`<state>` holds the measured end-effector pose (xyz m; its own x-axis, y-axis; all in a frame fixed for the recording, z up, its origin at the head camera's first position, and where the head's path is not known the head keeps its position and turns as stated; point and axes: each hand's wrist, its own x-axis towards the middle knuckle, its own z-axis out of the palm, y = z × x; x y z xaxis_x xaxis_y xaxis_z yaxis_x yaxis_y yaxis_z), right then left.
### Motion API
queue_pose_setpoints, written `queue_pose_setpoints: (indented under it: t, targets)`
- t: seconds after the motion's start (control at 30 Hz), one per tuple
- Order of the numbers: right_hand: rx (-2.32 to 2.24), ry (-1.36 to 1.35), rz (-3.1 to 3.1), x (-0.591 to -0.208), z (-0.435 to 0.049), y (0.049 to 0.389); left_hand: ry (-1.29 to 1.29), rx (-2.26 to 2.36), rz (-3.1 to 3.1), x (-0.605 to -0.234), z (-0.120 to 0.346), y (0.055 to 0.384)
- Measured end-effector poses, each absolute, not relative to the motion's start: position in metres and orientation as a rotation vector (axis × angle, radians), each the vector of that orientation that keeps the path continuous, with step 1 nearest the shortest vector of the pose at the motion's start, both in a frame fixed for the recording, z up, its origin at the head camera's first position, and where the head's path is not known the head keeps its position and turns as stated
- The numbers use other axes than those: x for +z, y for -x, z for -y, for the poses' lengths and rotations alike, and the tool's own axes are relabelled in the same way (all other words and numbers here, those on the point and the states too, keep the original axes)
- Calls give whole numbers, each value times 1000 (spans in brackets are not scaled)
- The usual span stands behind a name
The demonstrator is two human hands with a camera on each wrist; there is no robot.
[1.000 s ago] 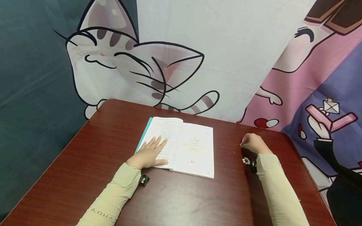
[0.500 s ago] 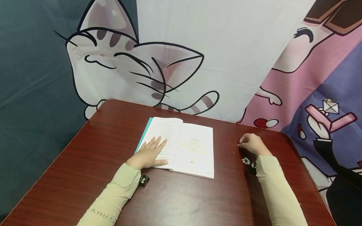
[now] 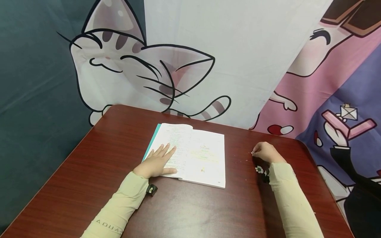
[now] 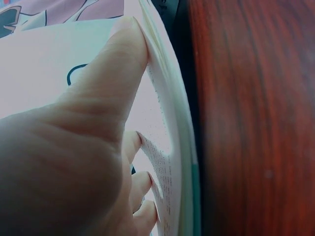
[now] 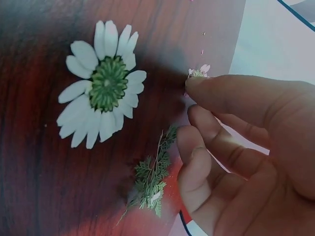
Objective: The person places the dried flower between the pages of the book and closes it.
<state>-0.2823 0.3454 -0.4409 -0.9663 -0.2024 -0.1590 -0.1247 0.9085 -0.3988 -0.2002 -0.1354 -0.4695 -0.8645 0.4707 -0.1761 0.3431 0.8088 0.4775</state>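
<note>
My left hand (image 3: 154, 165) rests with spread fingers on the left page of an open book (image 3: 208, 158). In the left wrist view the thumb (image 4: 118, 64) and fingertips touch the printed page near the book's lower edge. Over on the right, my right hand (image 3: 267, 152) pinches a small pinkish-white flower (image 5: 199, 72) between thumb and fingertip; the fingertips hide part of it. Close to that hand lies a white daisy-like flower (image 5: 106, 86), its green centre facing up. A feathery green sprig (image 5: 153, 174) lies near the curled other fingers.
Tiny pale bits (image 3: 246, 160) are scattered on the brown table (image 3: 190, 211) between book and right hand. A cartoon-printed cloth (image 3: 238, 49) hangs behind the table's far edge.
My right hand has shifted slightly left with the small flower in its pinch. The left hand and the book have stayed put.
</note>
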Motion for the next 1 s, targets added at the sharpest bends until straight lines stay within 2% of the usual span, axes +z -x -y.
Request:
queue_pose_setpoints:
  t: [0.2,0.43,0.63,1.0]
  targets:
    - [-587,266,-2882,-442,-346,281,-629,637,-2716,-472,135,201]
    - [-704,216,-2897,-441,-341,277,-622,626,-2700,-459,133,198]
    - [-986,124,-2837,-441,-327,273,-627,632,-2715,-468,135,199]
    - [-1464,-23,-2665,-438,-280,258,-625,638,-2702,-463,133,198]
